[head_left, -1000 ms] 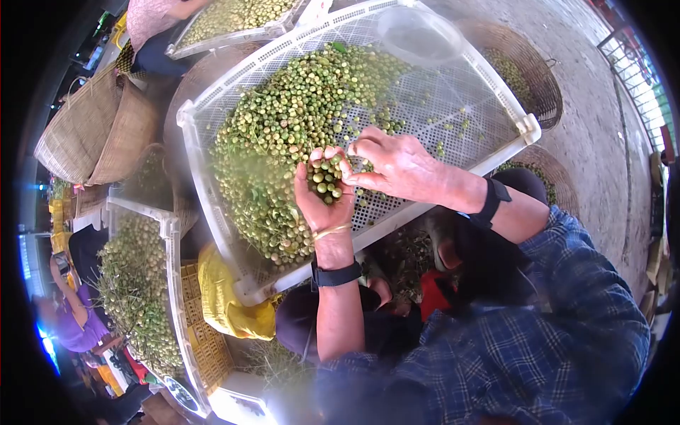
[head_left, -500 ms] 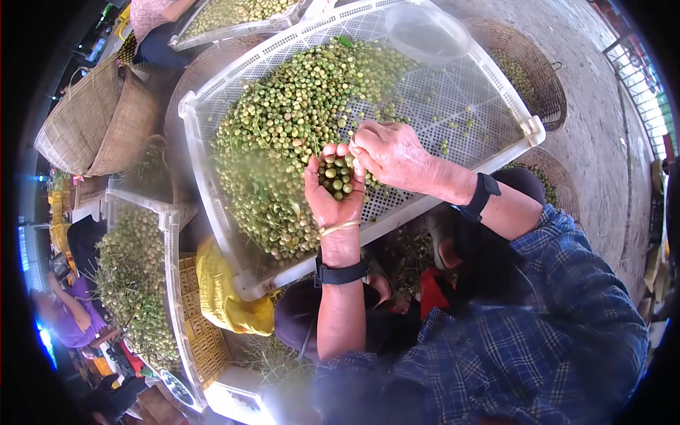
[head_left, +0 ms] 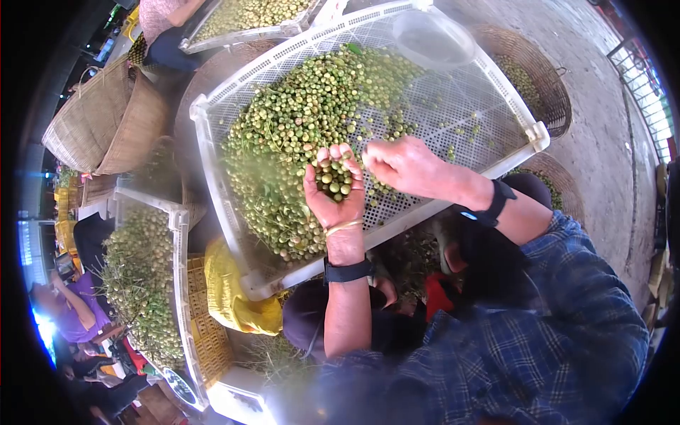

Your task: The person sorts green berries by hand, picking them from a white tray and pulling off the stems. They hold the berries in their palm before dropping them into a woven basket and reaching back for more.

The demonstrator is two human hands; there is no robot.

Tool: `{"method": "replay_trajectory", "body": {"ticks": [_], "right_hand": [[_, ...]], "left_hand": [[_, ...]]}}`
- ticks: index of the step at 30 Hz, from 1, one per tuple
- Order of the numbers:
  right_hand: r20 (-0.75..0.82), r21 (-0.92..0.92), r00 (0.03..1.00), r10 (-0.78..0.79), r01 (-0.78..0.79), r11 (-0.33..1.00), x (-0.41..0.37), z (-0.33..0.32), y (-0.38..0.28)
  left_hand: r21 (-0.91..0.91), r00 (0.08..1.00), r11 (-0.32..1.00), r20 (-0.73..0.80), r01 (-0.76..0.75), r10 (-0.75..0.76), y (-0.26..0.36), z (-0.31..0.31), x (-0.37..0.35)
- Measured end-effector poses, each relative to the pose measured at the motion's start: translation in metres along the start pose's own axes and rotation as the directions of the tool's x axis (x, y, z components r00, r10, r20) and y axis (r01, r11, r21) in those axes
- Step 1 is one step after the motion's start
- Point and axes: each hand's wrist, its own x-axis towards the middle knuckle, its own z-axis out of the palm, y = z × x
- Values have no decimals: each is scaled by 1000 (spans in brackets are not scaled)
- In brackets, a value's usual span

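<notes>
My left hand (head_left: 327, 205) is turned palm up with its fingers curled, cupping several small round green fruits (head_left: 334, 178). Just to the right, my right hand (head_left: 409, 167) is closed above the tray, its fingertips pinched together. Whatever it may hold is hidden. Both hands are over a white perforated plastic tray (head_left: 212, 166). A heap of green fruits (head_left: 304, 92), with thin stems among them, covers the tray's left and middle part. Scattered fruits lie on the mesh farther right.
A round clear smudge-like disc (head_left: 433, 39) shows over the tray's far corner. Woven baskets (head_left: 556, 92) with fruit stand at right, and tall baskets (head_left: 95, 127) at left. A second tray (head_left: 185, 297), a yellow bag (head_left: 234, 297) and a person in purple (head_left: 74, 312) are at left.
My right hand has moved right, away from the fingers of my left hand. My left hand still cups the fruits. The whole view has shifted slightly.
</notes>
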Motion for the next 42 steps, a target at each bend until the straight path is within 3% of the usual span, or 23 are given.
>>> {"method": "replay_trajectory", "body": {"ticks": [2, 3, 4, 5, 6, 7, 10, 12, 14, 19, 21, 24, 27, 30, 31, 32, 34, 36, 37, 38, 39, 40, 42], "right_hand": [[266, 337, 963, -35, -59, 940, -13, -8, -12], [592, 293, 805, 47, -269, 918, -16, -17, -27], [841, 177, 532, 101, -447, 877, -20, -22, -40], [800, 104, 600, -16, -112, 988, -35, -6, -32], [766, 5, 624, -153, 233, 973, -43, 6, -32], [728, -76, 673, -130, 268, 960, -51, 12, -30], [328, 179, 915, -234, 183, 967, -40, 12, -32], [105, 168, 978, -183, 164, 972, -28, 5, -31], [-50, 23, 991, -123, 124, 992, -19, 3, -29], [-76, -189, 948, -308, 289, 938, -8, 6, -32], [31, -263, 947, -321, 317, 911, -8, 9, -28], [125, -340, 936, -329, 352, 872, -9, 8, -27], [154, -400, 934, -322, 357, 844, -14, 10, -27], [71, -183, 985, -155, 166, 969, -8, 13, -21], [-138, 112, 980, -141, 157, 981, -3, 14, -19], [-135, 435, 991, 9, 51, 899, 0, 11, -18], [205, 701, 961, 188, -278, 657, 1, -18, -30], [402, 663, 896, 190, -428, 615, -9, -34, -39], [254, 609, 963, -88, -88, 788, -14, -23, -29], [140, 490, 912, -387, 275, 827, -18, -10, -20], [363, 265, 913, -186, 90, 960, -20, -24, -41], [309, 156, 923, -229, 188, 970, -19, -24, -48], [-45, -8, 950, -308, 308, 951, -14, -12, -41]], "left_hand": [[17, 992, 1000, 122, -26, 24, 9, 4, 3], [11, 990, 999, 139, -32, 31, 12, 8, 2], [6, 987, 999, 155, -41, 39, 14, 11, 1], [-7, 985, 1000, 172, -19, 20, 15, 13, -1], [-38, 984, 999, 176, -2, 9, 16, 14, -2], [-69, 984, 997, 180, 15, -2, 17, 14, -3], [-70, 988, 997, 151, 22, -11, 14, 18, -7], [-25, 994, 999, 109, 22, -19, 11, 23, -10], [-12, 994, 999, 102, 39, -37, 7, 23, -12], [93, 997, 995, 67, -45, 39, -7, 19, -10], [123, 988, 992, 152, -42, 23, -14, 18, -9], [18, 972, 1000, 232, 24, -27, -19, 19, -12], [123, 989, 992, 151, -18, -1, -16, 7, -9], [99, 996, 995, 86, -27, 18, -16, 10, -12], [87, 994, 996, 106, -16, 7, -17, 14, -13], [73, 992, 997, 128, -7, -2, -16, 17, -13], [56, 995, 998, 99, -36, 30, -12, 15, -10], [-13, 982, 998, 180, 66, -63, -2, 16, -11], [-19, 986, 998, 155, 65, -61, -1, 22, -14], [-6, 980, 997, 182, 78, -75, -1, 27, -14], [9, 980, 997, 182, 76, -77, -1, 29, -15], [24, 981, 997, 177, 79, -83, -2, 29, -17], [171, 999, 984, 30, -42, 37, -8, 24, -17]]}}
